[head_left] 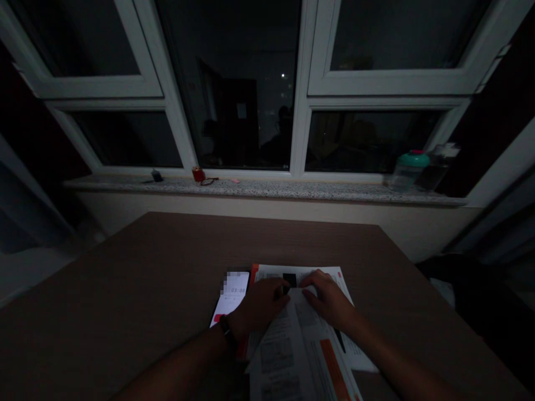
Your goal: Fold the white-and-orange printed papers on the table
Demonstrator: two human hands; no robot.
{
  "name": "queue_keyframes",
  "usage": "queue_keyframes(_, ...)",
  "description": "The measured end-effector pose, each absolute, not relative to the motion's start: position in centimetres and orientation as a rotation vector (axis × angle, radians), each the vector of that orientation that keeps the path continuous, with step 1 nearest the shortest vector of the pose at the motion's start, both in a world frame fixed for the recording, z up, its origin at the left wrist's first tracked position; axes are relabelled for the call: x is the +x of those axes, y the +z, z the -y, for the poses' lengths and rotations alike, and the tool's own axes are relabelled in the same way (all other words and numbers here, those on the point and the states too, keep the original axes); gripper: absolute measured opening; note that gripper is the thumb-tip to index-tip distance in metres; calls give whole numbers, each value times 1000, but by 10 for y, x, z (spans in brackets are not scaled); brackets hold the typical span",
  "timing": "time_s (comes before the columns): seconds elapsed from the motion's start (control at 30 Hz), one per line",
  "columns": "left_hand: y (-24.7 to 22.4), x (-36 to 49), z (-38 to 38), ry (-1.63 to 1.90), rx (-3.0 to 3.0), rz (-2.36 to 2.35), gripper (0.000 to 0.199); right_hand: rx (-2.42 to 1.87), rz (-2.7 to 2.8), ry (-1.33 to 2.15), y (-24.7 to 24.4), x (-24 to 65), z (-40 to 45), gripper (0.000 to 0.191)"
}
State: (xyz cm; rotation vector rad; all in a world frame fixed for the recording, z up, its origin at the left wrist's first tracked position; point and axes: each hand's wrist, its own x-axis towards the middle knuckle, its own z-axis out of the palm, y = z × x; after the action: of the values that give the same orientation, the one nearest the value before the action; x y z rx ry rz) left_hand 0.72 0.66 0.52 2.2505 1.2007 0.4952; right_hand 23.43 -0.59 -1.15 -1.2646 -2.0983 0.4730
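Printed sheets [280,356] rise toward me from an open book or stack of pages [326,271] on the table. My left hand [261,301], with a dark band on its wrist, is closed at the sheets' top edge. A small dark thing shows at its fingertips, too dim to name. From the other side my right hand [328,295] pinches the same top edge between thumb and curled fingers. Beside my left hand lies a phone [229,301] with a lit screen. A thin dark object [340,340] shows below my right hand; its kind is unclear.
The brown table [167,267] reaches toward a window wall. On the granite sill [267,188] stand a small red container [198,174], a small dark bottle [156,175] and a clear jug with a teal lid [412,160]. Curtains hang at both sides. The room is dim.
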Motion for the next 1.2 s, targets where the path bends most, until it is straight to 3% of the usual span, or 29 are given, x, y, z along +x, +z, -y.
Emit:
queue_keyframes(0.2, 5, 11, -7, 507, 2288, -1198, 14, -1290, 2131, 447, -8, 228, 11, 16)
queue_keyframes(1.2, -1, 20, -6, 564, 2397, -1192, 13, -1309, 2239, 296, 4, 211, 18, 12)
